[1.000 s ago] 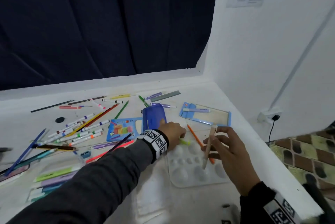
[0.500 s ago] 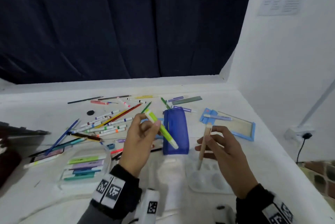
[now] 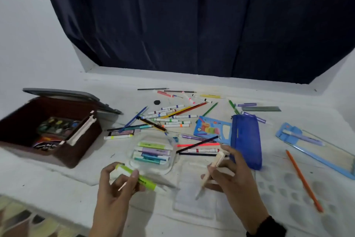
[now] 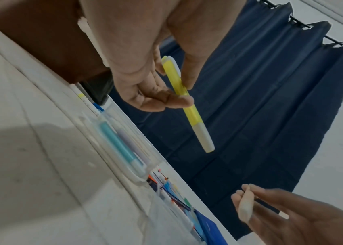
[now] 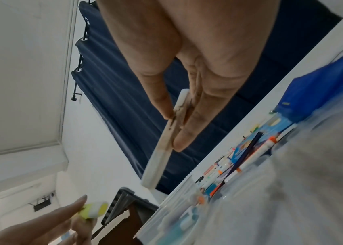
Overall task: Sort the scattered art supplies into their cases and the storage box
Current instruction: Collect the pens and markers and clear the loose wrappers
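Note:
My left hand (image 3: 119,181) pinches a yellow highlighter (image 3: 140,179) just in front of the clear highlighter case (image 3: 153,152), which holds several highlighters. In the left wrist view the yellow highlighter (image 4: 187,102) hangs from thumb and fingers above that clear case (image 4: 124,145). My right hand (image 3: 230,175) grips a cream flat tool (image 3: 211,171), held tilted above a clear lid (image 3: 196,198). The right wrist view shows the cream tool (image 5: 166,140) pinched between fingers. A brown storage box (image 3: 48,131) stands open at the left.
Markers and pencils (image 3: 172,117) lie scattered mid-table. A blue pouch (image 3: 245,140) and a blue crayon box (image 3: 211,129) lie right of centre. A white palette (image 3: 299,194) with an orange pencil (image 3: 303,181) sits at the right, with a blue ruler set (image 3: 315,146) beyond it.
My left hand picked the yellow highlighter off the palette and carried it left and down to the front of the clear case. The head view swung left, revealing the brown box.

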The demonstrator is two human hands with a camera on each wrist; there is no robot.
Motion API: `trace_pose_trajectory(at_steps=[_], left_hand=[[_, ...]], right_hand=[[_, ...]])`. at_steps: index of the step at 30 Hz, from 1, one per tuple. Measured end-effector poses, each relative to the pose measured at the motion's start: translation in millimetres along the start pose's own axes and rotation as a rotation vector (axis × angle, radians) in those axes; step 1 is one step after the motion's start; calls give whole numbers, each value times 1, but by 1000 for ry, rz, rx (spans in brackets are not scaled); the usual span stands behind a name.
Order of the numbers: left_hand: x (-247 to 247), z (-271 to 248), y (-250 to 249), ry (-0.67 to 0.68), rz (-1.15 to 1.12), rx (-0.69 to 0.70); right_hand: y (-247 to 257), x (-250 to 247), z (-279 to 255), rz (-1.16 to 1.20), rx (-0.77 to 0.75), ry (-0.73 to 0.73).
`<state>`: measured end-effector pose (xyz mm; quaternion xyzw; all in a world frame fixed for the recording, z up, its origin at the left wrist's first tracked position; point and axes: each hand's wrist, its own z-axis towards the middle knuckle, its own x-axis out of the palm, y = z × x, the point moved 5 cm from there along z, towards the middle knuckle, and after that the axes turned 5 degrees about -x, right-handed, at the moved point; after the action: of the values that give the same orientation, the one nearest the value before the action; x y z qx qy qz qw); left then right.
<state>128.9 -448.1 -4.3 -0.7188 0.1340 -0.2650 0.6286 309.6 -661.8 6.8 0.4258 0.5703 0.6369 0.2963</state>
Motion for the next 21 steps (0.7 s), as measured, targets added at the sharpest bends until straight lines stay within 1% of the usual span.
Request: trace_pose_trajectory(at_steps=[2, 4, 7, 8, 11, 13, 15, 18, 19, 21], left_hand=[[-12, 1, -5, -31, 31, 12], [-23, 7, -7, -24, 56, 29], [-33, 25, -10, 19, 65, 4], [-36, 33, -9, 29, 69, -5], [-43, 58, -19, 112, 79, -13], [-47, 77, -28, 165, 142, 29], [-48, 92, -41, 230, 204, 99], [-50, 113, -51, 298, 189, 146], [-53, 119, -50, 308, 186, 147], [-57, 129, -46, 323, 181, 128]], right_hand=[[-6, 14, 2, 1, 13, 5], [-9, 28, 5, -26, 14, 4], [-10, 45, 13, -197, -40, 4], [-11, 51, 16, -220, -52, 0], [-11, 71, 27, -199, -107, -56], [-8, 82, 35, -202, -154, -122], [-4, 93, 43, -152, -174, -155], [0, 107, 50, 48, -139, -159], [0, 111, 51, 70, -120, -153], [-2, 119, 53, -10, -93, -123]])
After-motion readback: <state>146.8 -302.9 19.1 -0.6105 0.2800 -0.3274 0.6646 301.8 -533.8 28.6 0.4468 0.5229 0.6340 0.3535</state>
